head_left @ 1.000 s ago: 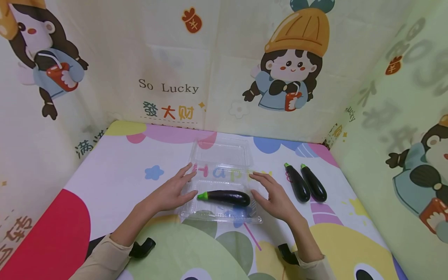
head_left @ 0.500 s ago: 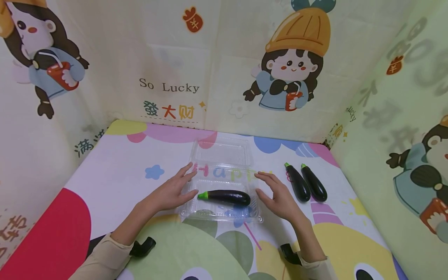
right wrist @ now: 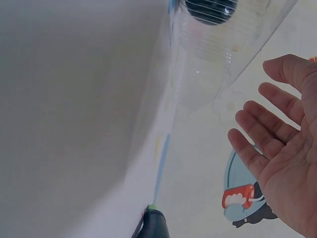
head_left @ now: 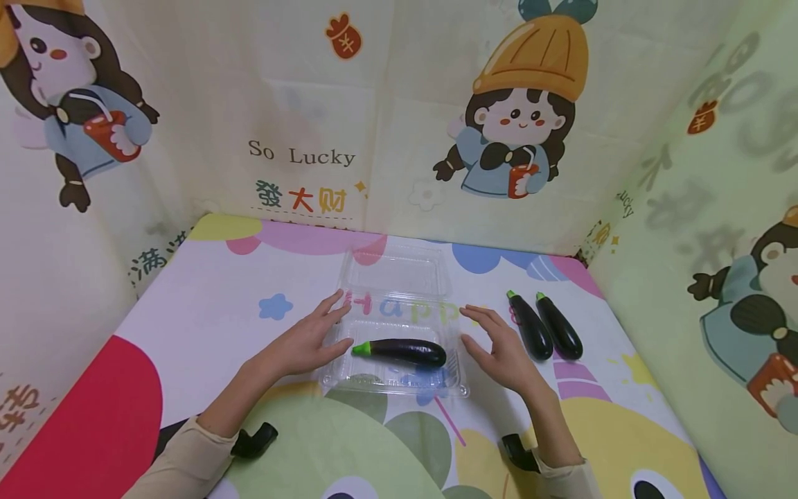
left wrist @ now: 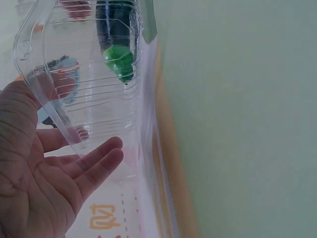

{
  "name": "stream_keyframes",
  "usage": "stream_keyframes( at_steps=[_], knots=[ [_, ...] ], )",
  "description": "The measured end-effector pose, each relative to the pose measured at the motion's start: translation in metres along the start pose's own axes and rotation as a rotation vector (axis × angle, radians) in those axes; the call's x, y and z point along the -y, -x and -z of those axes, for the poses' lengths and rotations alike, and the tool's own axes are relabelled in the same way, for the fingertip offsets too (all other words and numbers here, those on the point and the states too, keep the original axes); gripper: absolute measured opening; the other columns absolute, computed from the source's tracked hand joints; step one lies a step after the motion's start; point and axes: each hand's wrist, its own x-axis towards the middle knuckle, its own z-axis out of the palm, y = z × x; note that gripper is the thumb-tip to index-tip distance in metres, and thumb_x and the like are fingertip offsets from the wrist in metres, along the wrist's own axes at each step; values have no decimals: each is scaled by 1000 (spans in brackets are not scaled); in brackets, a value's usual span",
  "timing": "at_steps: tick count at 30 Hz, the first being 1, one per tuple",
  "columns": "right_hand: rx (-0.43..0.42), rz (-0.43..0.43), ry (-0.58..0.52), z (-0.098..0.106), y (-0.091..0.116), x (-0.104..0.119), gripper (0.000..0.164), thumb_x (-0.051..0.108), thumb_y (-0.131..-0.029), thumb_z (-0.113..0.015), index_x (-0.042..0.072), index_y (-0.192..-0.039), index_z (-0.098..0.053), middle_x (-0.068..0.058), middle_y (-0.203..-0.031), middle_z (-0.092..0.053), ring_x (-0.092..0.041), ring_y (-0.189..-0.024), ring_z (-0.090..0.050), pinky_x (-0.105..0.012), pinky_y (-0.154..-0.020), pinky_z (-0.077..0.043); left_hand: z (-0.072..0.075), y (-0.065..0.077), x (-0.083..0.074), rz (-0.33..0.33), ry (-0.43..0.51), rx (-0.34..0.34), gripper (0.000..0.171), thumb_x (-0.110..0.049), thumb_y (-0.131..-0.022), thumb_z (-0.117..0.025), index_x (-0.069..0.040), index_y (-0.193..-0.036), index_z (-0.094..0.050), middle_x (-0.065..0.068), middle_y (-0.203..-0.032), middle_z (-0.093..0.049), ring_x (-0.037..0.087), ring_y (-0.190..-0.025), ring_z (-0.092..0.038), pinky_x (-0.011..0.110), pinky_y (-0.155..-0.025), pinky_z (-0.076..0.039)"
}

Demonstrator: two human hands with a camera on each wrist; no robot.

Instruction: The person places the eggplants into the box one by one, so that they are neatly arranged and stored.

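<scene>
A clear plastic clamshell box (head_left: 388, 384) lies on the table with its lid (head_left: 394, 272) folded back. One dark eggplant (head_left: 405, 351) with a green stem end lies across its base. My left hand (head_left: 305, 344) is at the box's left side, thumb and fingers spread. In the left wrist view its thumb overlaps the box rim, while the other fingers extend along the outer wall. My right hand (head_left: 501, 352) is off the box's right side, fingers relaxed and apart, palm facing the box. It holds nothing.
Two more eggplants, a nearer-in one (head_left: 530, 326) and an outer one (head_left: 559, 327), lie side by side right of my right hand. The table has a colourful printed cloth (head_left: 218, 326). Printed fabric walls (head_left: 399, 125) enclose its back and sides.
My right hand has drawn away to the right from the box's edge. The left hand, the box and the eggplants stay where they were.
</scene>
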Motion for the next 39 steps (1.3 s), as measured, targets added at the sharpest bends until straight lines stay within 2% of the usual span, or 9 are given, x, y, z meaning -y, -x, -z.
stream_keyframes(
  at_steps=[4,6,15,27,34,37,39],
  knots=[
    [-12,-13,8,3,0,-2,49,5,-88,-77,3,-135,-64,-13,-137,-63,-33,-126,-60,-50,-104,-48,0,0,1,-4,0,1,71,-31,-98,-68,2,-155,-40,23,-167,-21,43,-146,-38,59,-110,-41],
    [-16,-18,7,5,1,-3,49,5,-88,-77,2,-135,-64,-13,-137,-63,-34,-126,-60,-54,-103,-47,-1,0,1,-7,-2,0,71,-31,-98,-68,2,-155,-40,23,-167,-21,43,-146,-39,59,-110,-42],
    [-21,-34,29,12,1,-6,48,7,-89,-77,4,-136,-64,-13,-137,-63,-32,-126,-60,-53,-103,-47,0,0,1,-14,-3,0,71,-32,-98,-67,2,-155,-40,24,-167,-21,43,-146,-39,59,-110,-41],
    [-32,-51,44,16,8,-16,49,7,-89,-76,6,-136,-63,-13,-137,-63,-35,-126,-59,-58,-102,-47,-1,0,1,-7,-2,-1,71,-31,-98,-67,1,-155,-40,23,-167,-21,43,-147,-37,59,-110,-41],
    [-53,-24,70,20,9,-22,48,5,-87,-77,3,-133,-65,-13,-134,-65,-33,-122,-62,-52,-97,-49,0,0,0,-6,-1,2,71,-31,-98,-67,2,-155,-40,23,-167,-21,43,-146,-38,60,-111,-41],
    [-62,-10,83,21,9,-25,47,4,-87,-77,2,-132,-65,-13,-132,-66,-33,-120,-63,-44,-98,-50,0,0,0,-6,0,5,71,-31,-99,-67,2,-155,-40,23,-167,-21,44,-146,-38,60,-111,-41],
    [-62,-14,81,22,8,-27,47,3,-88,-76,2,-133,-65,-13,-132,-66,-34,-121,-62,-33,-102,-48,0,0,0,-5,-1,5,71,-32,-99,-66,2,-155,-40,23,-167,-20,44,-146,-38,60,-111,-41]
  ],
)
